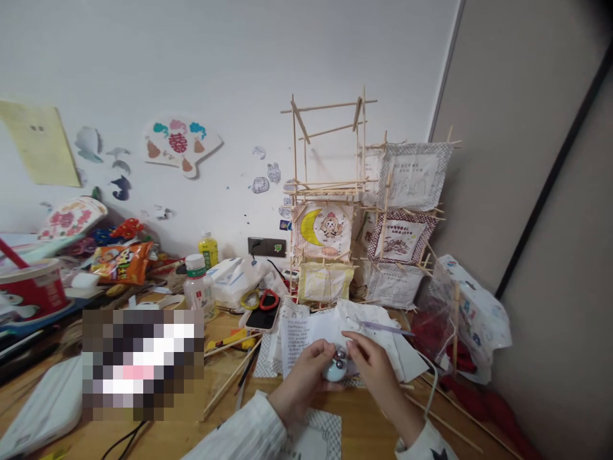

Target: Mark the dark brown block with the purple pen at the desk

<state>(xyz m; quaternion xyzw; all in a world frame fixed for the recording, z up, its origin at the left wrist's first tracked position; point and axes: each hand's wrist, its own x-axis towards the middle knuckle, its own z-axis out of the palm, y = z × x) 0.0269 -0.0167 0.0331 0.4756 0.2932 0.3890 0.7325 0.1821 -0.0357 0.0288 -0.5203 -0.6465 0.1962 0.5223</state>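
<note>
My left hand (306, 370) is closed around a small rounded pale-blue object (336, 372) with shiny dark balls on its upper side; its exact kind is not clear. Close by on its right, my right hand (376, 363) has thumb and fingers drawn together near the balls. Whatever may sit between those fingertips is too small to make out. Beneath and behind both hands lie written and drawn paper sheets (297, 342). A purple pen-like stick (387, 328) rests on the papers, and a patterned sheet (318, 437) lies between my forearms.
Behind the hands stands a wooden-stick frame (330, 188) with drawn paper panels. Red-and-yellow-handled scissors (261, 299) lie by a phone (262, 319). A bottle (197, 287) stands left; loose sticks (230, 377) and a plastic bag (469, 319) flank the work area.
</note>
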